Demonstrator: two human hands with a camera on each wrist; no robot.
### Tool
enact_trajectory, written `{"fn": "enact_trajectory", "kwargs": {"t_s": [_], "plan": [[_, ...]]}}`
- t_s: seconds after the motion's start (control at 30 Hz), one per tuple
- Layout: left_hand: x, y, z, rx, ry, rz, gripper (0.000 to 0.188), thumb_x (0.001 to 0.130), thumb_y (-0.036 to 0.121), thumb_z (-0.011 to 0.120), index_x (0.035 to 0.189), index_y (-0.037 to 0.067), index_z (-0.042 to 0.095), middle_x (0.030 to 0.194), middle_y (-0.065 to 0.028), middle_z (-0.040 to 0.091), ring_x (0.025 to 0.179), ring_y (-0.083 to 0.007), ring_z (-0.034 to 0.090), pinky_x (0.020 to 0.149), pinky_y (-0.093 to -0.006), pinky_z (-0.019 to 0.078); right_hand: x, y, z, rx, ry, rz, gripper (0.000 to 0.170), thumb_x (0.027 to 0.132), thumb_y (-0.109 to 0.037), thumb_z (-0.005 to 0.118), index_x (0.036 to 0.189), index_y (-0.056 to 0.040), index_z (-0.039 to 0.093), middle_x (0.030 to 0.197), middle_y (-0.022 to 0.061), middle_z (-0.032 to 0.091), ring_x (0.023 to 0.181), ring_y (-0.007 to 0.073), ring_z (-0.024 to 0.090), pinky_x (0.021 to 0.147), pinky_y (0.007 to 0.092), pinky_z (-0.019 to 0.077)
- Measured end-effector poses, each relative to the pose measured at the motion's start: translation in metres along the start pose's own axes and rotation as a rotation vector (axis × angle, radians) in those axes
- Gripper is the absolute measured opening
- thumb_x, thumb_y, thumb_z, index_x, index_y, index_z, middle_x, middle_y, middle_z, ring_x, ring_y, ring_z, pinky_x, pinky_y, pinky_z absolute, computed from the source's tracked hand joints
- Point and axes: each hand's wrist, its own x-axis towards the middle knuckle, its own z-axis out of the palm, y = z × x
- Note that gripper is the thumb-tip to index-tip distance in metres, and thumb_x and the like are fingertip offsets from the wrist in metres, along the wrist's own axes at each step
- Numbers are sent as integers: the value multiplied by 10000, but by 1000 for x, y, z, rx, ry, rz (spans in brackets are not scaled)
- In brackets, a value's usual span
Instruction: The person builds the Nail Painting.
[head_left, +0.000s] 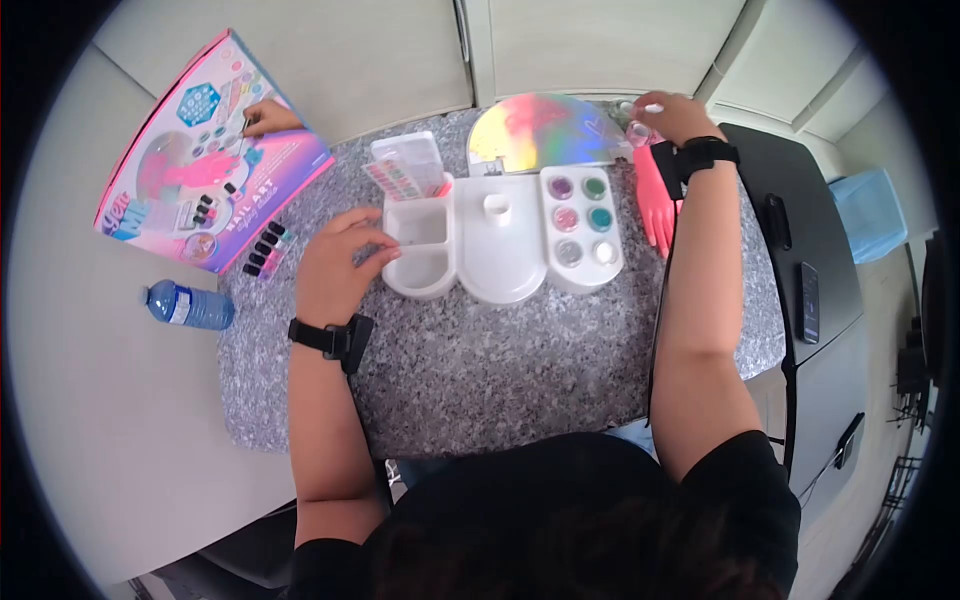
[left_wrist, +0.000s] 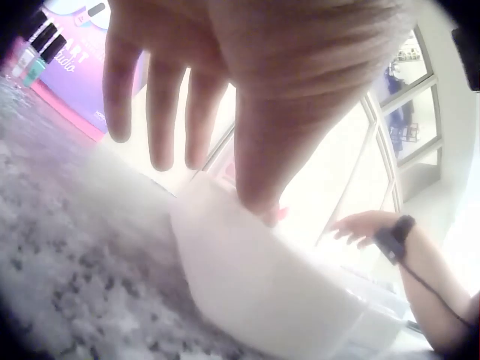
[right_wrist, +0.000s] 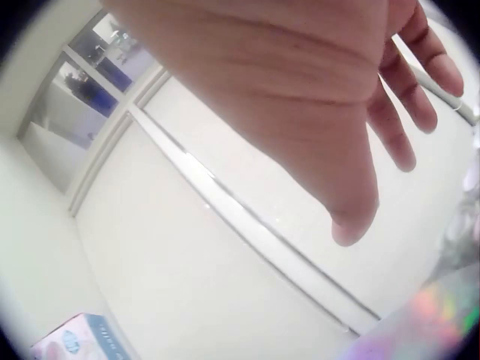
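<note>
White two-well tray, upper centre of frame, w/ the L hand at its L side. Thumb meets the rim, prob. to steady the light plastic; grip apart, other fingers spread, nothing clamped. R hand, upper right, is over small clear containers; grip apart, thumb clear of the fingers, no held obj. visible; contact w/ the containers can't be told.

Tray, round base and palette sit side by side on the table, presumably so all are w/in reach of both hands. Iridescent panel lies behind, maybe to leave the front free; pink model hand is R of the palette. Box stands upper left, w/ polish bottles just beside it.

Counts: tray 1 (2 wells); base 1, w/ 1 short post; palette 1, w/ 6 filled pots; panel 1; model hand 1; box 1; water bottle 1, left of frame; polish bottles approx. 5, overlapping; clear containers at least 2, partly hidden.
</note>
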Motion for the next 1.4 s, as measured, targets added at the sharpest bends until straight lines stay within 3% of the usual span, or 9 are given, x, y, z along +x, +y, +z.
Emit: {"fn": "enact_trajectory", "kwargs": {"t_s": [0.1,0.5,0.67,0.8,0.9,0.93,1.03,1.23,1.4], "plan": [[1,0,-2,46,21,-70,191,833,156,926,1003,102,858,1287,-111,779,1240,-319,718,1027,-438,568,18,14,31,-154,-9,-7,576,929,-699,686,1381,-354,772,1373,147,773,1328,433,686,1158,537,528],[0,-1,-11,58,61,-175,187,798,141,940,958,93,856,1144,-82,780,1104,-303,731,967,-416,566,39,17,67,-155,-76,-38,460,1088,-417,545,1372,-128,764,1473,161,708,1371,480,604,1197,564,478],[-3,-6,-13,104,104,-150,181,818,204,934,954,117,854,1087,-64,761,1028,-301,735,877,-420,576,27,-2,36,166,140,-230,347,1078,-291,602,1260,-96,824,1287,204,777,1301,474,646,1133,553,516],[-6,-2,-11,158,111,-182,170,811,193,937,933,113,852,1077,-68,754,1032,-305,735,875,-420,579,-71,-86,-44,485,192,-420,258,1053,-211,682,1129,5,801,1055,206,804,982,430,740,937,475,586],[0,-3,-11,96,155,-111,186,811,166,930,970,115,849,1105,-77,758,1042,-317,734,885,-428,582,-145,-118,-47,449,125,-691,182,996,-115,662,1091,-62,808,1119,152,779,1074,364,706,965,465,566],[3,3,-11,88,228,16,201,812,153,922,992,111,843,1116,-80,759,1041,-320,735,891,-434,582,-159,-119,-31,371,172,-970,173,957,-85,659,1073,-62,785,1119,126,762,1059,366,699,957,469,571],[1,30,-11,52,262,181,219,825,119,906,1029,101,829,1148,-93,763,1066,-327,733,921,-434,575,-216,-140,-11,153,-121,-1154,105,899,-98,664,950,-88,755,1034,62,698,1051,279,683,912,403,586],[-7,69,7,-125,-17,349,172,850,124,886,1012,135,826,1113,-12,785,1046,-257,741,926,-426,553,-249,-133,51,159,-192,-1141,121,903,-197,748,987,-110,747,1063,39,697,1072,255,675,909,414,578],[-13,78,18,-33,-74,347,160,855,178,879,1004,153,826,1079,25,779,1015,-240,728,937,-407,520,-238,-125,32,402,-230,-1060,261,897,-213,821,1112,-105,719,1110,61,720,1100,309,674,965,452,562]]}}
